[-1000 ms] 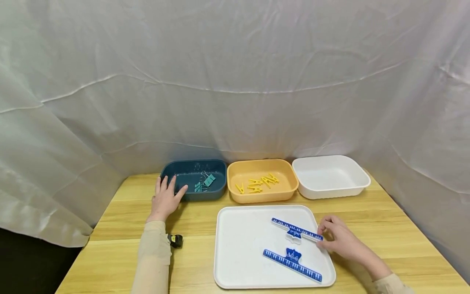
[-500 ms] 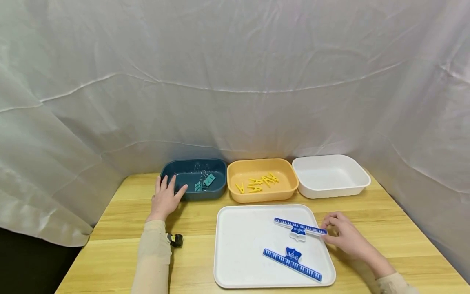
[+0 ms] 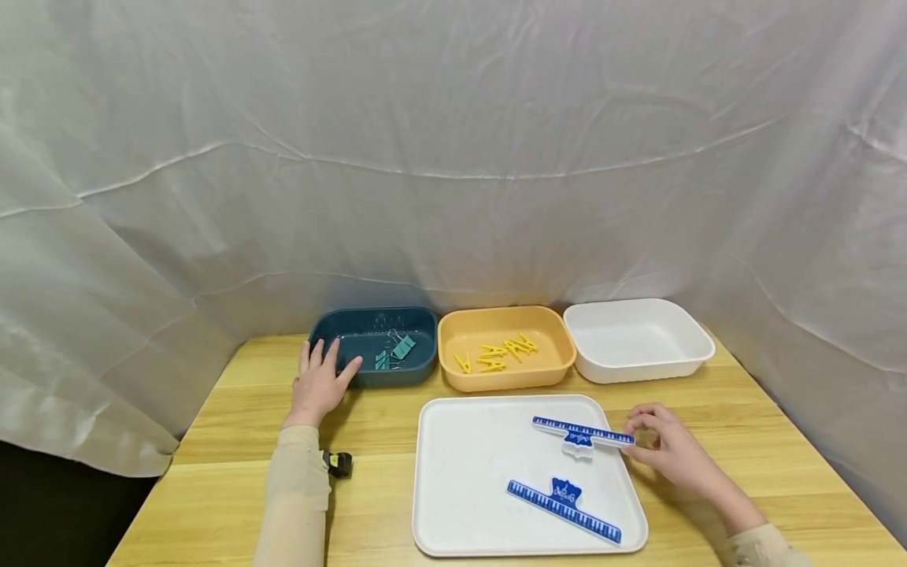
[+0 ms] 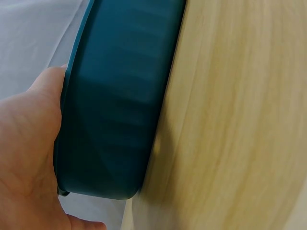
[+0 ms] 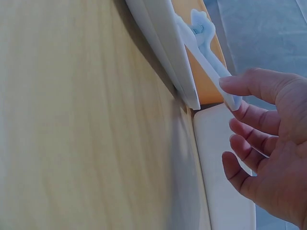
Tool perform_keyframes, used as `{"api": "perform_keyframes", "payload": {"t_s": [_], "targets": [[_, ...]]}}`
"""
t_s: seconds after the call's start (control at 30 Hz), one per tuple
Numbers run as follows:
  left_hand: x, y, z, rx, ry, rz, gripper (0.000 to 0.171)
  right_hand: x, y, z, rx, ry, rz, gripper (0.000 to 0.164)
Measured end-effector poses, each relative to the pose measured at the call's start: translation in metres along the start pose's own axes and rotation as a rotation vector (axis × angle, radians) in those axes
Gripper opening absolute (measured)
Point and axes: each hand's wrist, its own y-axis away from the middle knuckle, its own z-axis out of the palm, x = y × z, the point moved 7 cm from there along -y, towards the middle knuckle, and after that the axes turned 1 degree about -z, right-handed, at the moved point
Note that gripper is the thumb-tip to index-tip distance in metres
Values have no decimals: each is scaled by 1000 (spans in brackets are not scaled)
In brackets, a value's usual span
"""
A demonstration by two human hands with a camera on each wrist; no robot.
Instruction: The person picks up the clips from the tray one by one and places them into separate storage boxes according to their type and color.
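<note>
My right hand (image 3: pixel 669 449) pinches one end of a long blue-and-white sheet-music clip (image 3: pixel 583 432) with a piano-key pattern, between thumb and index finger. In the right wrist view, the clip (image 5: pixel 211 62) tilts away from the fingertips, and the other fingers are loosely bent. A second clip of the same kind (image 3: pixel 564 510) lies on the white tray (image 3: pixel 460 472). My left hand (image 3: pixel 319 390) rests with spread fingers on the left front corner of the dark teal bin (image 3: pixel 383 379). The left wrist view shows the hand (image 4: pixel 29 143) against the rim of the bin.
Teal binder clips (image 3: pixel 403 346) lie in the dark bin. Beside it stands an orange bin (image 3: pixel 506 381) with several yellow clothespins (image 3: pixel 493 351), then a white bin (image 3: pixel 638 368). A small black object (image 3: pixel 341 465) is by the left sleeve. A pale curtain hangs behind.
My right hand has moved a little to the right and away from me, carrying the pinched clip, which has turned closer to level. The left hand has stayed in place.
</note>
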Motion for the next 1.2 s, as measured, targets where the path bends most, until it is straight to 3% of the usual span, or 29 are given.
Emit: {"api": "perform_keyframes", "payload": {"t_s": [0.27,0.63,0.9,1.2], "targets": [[-2,-1,0,5,-1,0,83,-1,-1,-6,78,15,-44,23],[-2,2,0,-10,-4,-1,83,2,-1,-14,128,35,-31,24],[-1,1,0,-3,-12,-1,84,3,-1,-25,228,25,-48,25],[0,0,0,1,0,-15,78,5,1,-34,304,-16,7,22]]}}
